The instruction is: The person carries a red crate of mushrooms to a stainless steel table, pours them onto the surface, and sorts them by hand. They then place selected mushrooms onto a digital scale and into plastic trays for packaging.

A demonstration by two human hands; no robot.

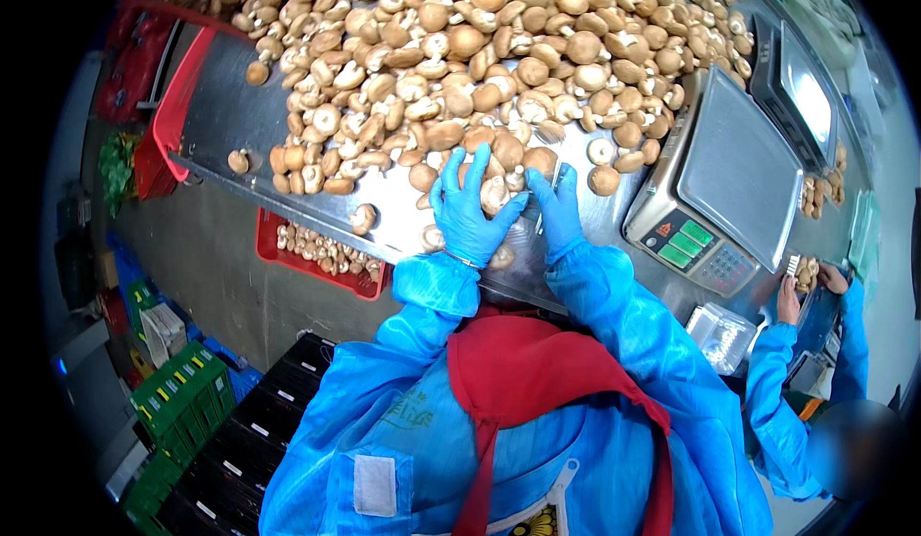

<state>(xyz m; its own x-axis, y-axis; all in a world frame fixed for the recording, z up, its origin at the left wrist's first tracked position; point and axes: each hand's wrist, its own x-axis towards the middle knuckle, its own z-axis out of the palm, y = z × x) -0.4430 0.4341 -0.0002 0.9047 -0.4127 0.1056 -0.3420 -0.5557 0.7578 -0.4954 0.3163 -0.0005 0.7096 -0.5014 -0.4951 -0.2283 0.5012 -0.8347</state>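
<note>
My left hand (468,212), in a blue glove, is spread over several brown-capped shiitake mushrooms (494,195) at the table's front edge. I cannot tell whether its fingers grip any of them. Close on its right, my gloved right hand (558,208) has thumb and fingers around a thin shiny object (556,169). Whether that object is clear plastic or metal is not plain, and the hand hides part of it. A large heap of shiitake mushrooms (460,39) covers the metal table (223,97) beyond both hands.
A digital scale (741,169) stands right of my hands, with a second scale (799,97) behind it. Clear plastic trays (719,338) lie nearer me. A co-worker's hands (789,300) hold packed mushrooms at far right. Below the table edge sits a red crate (270,248) of mushrooms.
</note>
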